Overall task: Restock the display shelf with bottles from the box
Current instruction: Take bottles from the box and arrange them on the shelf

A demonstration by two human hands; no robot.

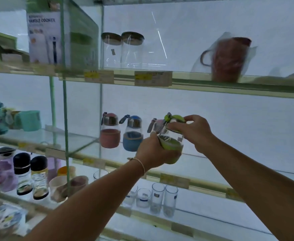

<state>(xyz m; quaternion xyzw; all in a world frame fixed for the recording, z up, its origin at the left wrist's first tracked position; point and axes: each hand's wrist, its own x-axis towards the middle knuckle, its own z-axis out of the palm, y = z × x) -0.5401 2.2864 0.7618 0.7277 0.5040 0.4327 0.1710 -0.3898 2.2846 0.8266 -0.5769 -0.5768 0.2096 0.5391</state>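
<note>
Head view looks up at a glass display shelf (83,145), where both hands hold a green-sleeved bottle (171,141) just in front of the middle tier. Left hand (153,153) wraps its fingers around the green sleeve from below; right hand (193,131) grips the green cap with its fingertips. Tilted slightly, the bottle sits right of a pink-sleeved bottle (109,131) and a blue-sleeved bottle (132,134), partly covering another pink-capped one (155,124) behind it.
</note>
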